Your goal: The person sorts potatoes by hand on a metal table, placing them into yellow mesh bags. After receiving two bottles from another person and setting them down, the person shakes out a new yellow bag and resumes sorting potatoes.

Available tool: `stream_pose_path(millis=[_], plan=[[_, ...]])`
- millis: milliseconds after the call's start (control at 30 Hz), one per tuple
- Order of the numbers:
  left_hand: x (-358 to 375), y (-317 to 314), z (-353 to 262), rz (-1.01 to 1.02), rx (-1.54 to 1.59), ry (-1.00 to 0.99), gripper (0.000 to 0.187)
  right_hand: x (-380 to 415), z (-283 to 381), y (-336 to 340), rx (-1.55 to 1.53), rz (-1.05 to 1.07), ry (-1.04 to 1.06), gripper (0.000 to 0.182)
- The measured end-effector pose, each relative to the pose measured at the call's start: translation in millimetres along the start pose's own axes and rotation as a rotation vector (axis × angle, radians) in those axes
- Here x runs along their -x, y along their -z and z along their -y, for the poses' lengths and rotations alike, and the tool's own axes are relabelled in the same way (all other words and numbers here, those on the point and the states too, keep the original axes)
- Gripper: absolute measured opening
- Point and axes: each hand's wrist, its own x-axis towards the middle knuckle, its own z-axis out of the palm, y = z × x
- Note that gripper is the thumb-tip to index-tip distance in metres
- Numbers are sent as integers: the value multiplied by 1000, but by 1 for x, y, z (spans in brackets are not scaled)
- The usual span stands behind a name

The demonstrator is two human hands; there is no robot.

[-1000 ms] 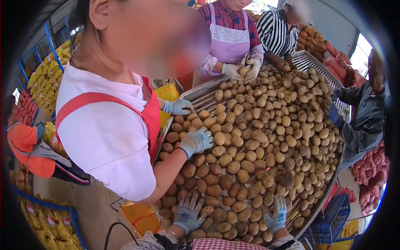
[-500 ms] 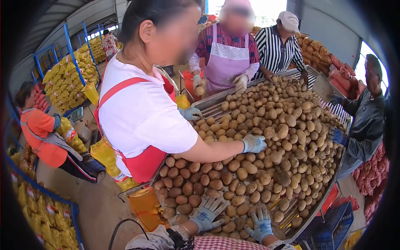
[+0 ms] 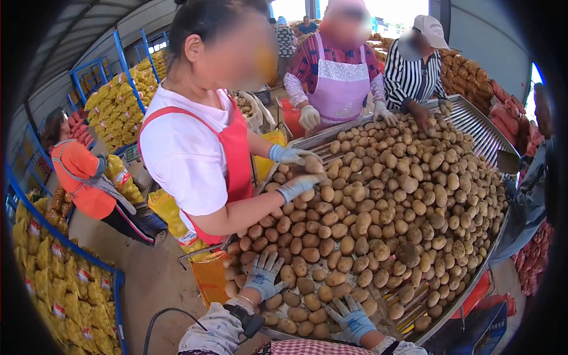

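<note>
Potatoes (image 3: 408, 183) cover the sorting table (image 3: 459, 299) in a broad heap. My left hand (image 3: 264, 277), in a grey-blue glove, lies palm down with spread fingers on potatoes near the table's left edge. Close to the near edge, my right hand (image 3: 353, 321) wears the same kind of glove; its fingers are stretched apart and touch potatoes. Neither hand is wrapped around a potato. Just beyond my left hand, a co-worker in a red apron has gloved hands (image 3: 299, 186) around a potato (image 3: 313, 165).
Other workers stand along the far side; a bare hand (image 3: 421, 116) reaches into the heap. Metal rollers (image 3: 473, 127) show at the far right. An orange container (image 3: 211, 278) hangs at the left edge, and a blue crate (image 3: 473, 328) stands lower right. Yellow sacks (image 3: 71, 284) are stacked left.
My left hand has moved left and farther up the table, while my right hand has shifted slightly left. The red-aproned co-worker's outstretched arm has drawn back, bringing both hands together at a potato.
</note>
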Motion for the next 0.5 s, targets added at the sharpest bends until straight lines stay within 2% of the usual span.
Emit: stream_pose_path(millis=[67,133,200,233,267,333,367,433,467,500], plan=[[2,4,-3,-12,-45,6,81,-4,1,5,3,10,-17,81],[11,1,-22,12,-12,92,79,0,1,6,-164,-85,56,81],[35,14,-51,-43,117,-84,78,6,-5,4,-154,-39,74,80],[42,12,-62,27,188,-115,79,8,-6,2,-115,-22,139,79],[48,-2,-65,7,294,-129,80,10,-6,-2,-73,-12,207,78],[52,-4,-58,18,215,-98,76,1,-6,-8,-83,-54,228,76],[48,-5,-49,10,214,-116,76,-9,1,-2,-78,4,224,76],[48,-8,-20,10,39,59,78,-28,9,-1,-76,46,253,79],[50,-14,-4,4,38,50,78,-35,10,-3,-73,40,245,79],[54,-24,14,-19,-129,32,79,-41,13,-5,-128,41,270,80]])
